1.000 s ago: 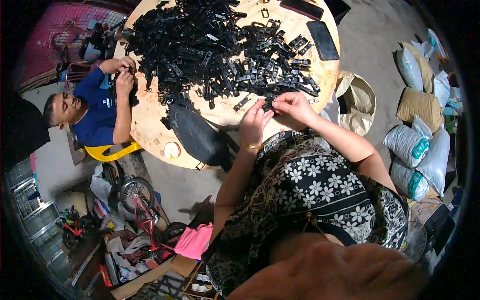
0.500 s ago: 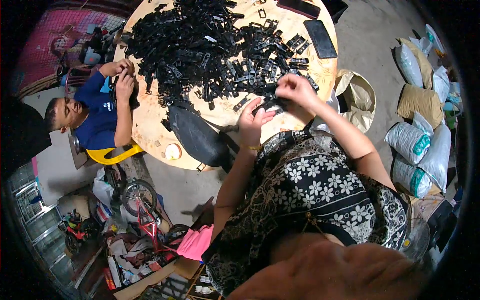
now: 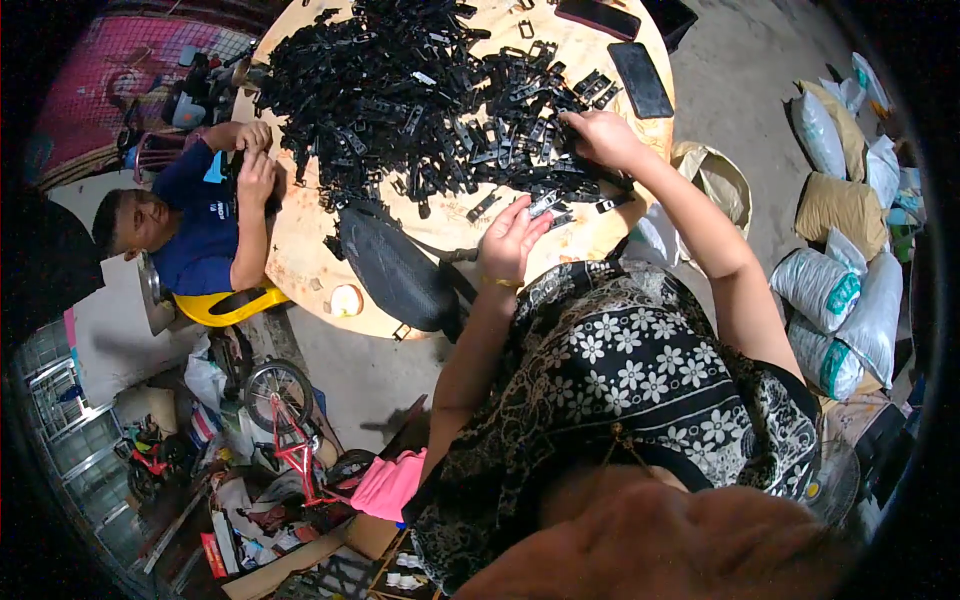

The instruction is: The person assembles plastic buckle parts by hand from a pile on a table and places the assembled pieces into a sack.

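A large heap of small black plastic parts (image 3: 370,100), flat and slotted like clips, covers much of the round wooden table. Close to the table's near edge, my left hand (image 3: 510,243) has its fingertips and thumb closed on one black plastic part (image 3: 541,204) with a shiny face. More such parts lie just beyond and beside that hand. My right hand (image 3: 608,140) reaches to the heap's right side with fingers curled down among the parts. Its fingertips are partly hidden, so what they pinch cannot be made out.
Two phones, one dark (image 3: 640,80) and one reddish (image 3: 598,17), lie at the far right of the table. A black bag (image 3: 395,265) and a bitten apple (image 3: 346,300) are near the left front edge. A co-worker (image 3: 205,215) sits at left; sacks (image 3: 840,210) stand at right.
My right hand has moved away from the left hand, up to the heap's right side. The left hand's fingers have drawn together, with a part showing at their tips.
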`<state>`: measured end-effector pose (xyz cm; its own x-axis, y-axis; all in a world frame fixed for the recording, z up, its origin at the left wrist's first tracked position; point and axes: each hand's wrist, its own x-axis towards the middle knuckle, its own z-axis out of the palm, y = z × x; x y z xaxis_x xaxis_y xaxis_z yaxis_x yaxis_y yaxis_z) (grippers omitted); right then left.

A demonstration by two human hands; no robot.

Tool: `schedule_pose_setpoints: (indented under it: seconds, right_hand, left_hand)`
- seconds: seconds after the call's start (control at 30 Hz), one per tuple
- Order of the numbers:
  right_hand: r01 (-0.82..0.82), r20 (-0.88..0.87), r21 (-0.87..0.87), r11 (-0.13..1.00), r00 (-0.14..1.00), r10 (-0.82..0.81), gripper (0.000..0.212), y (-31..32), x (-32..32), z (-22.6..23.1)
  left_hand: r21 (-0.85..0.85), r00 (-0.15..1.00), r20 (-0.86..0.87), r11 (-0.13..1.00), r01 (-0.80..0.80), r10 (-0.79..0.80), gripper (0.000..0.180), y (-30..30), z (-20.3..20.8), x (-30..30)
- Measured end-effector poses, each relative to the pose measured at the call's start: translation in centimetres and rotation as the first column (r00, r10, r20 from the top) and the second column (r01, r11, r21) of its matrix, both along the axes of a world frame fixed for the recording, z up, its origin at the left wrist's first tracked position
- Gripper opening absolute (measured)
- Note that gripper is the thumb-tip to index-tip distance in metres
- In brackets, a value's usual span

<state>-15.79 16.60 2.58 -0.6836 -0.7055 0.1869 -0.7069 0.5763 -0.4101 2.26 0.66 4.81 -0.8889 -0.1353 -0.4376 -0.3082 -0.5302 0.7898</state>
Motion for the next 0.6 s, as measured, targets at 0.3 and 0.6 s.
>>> schedule_pose_setpoints:
  seconds: [0.3, 0.6]
  right_hand:
    - [-0.028, 0.486, -0.555, 0.831, 0.800, 0.352, 0.028, 0.2, 7.6, 5.2]
    - [-0.133, 0.319, -0.602, 0.787, 0.864, 0.390, 0.028, 1.2, 8.8, 4.2]
  left_hand:
    - [0.068, 0.996, 0.018, 0.994, 0.087, -0.088, 0.034, -0.1, 0.6, -0.2]
    - [0.023, 0.980, 0.055, 0.982, 0.189, -0.190, 0.033, 0.1, 1.9, -0.5]
